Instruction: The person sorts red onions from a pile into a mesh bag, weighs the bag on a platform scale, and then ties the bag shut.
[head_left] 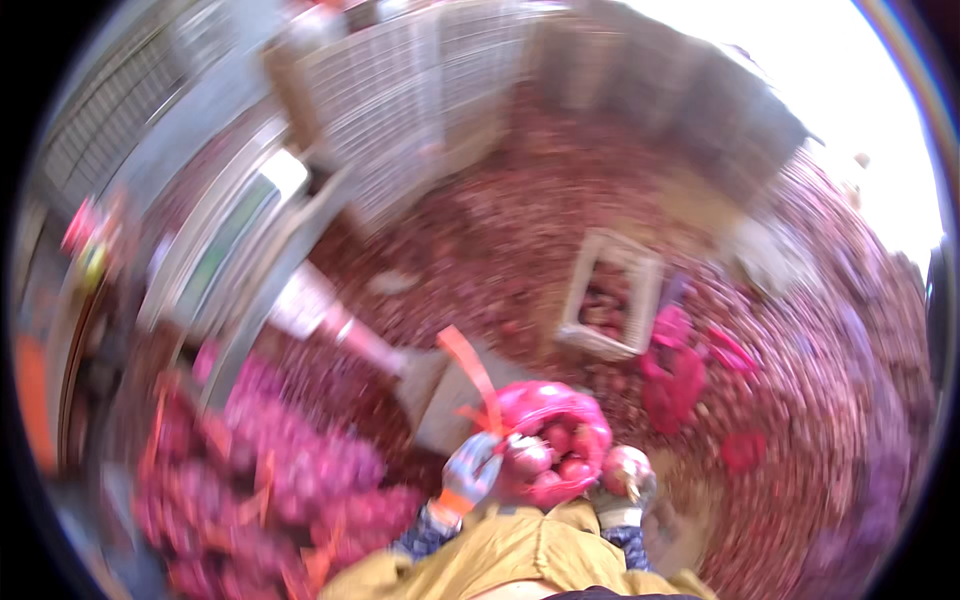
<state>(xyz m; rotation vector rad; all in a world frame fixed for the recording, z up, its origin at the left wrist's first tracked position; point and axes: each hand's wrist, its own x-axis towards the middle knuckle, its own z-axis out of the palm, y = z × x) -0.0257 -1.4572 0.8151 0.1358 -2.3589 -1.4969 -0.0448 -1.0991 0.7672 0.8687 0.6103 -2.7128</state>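
A bright pink mesh bag [537,397] stands open just in front of me, with several red onions [557,440] showing in its mouth. At the bag's left rim, my gloved left hand [470,472] is closed on the mesh. An orange strip [468,360] rises from the bag beside that hand. To the right of the bag, my gloved right hand [643,495] grips a large pale red onion [624,470], which hides most of its fingers. Motion blurs much of the view.
Filled pink mesh sacks [290,480] lie at the left. Loose onions [520,210] spread over the floor ahead and to the right. A pale crate [568,330] holds onions, near crumpled pink bags [672,375]. A metal-framed machine [235,240] and stacked crates [390,100] stand farther back.
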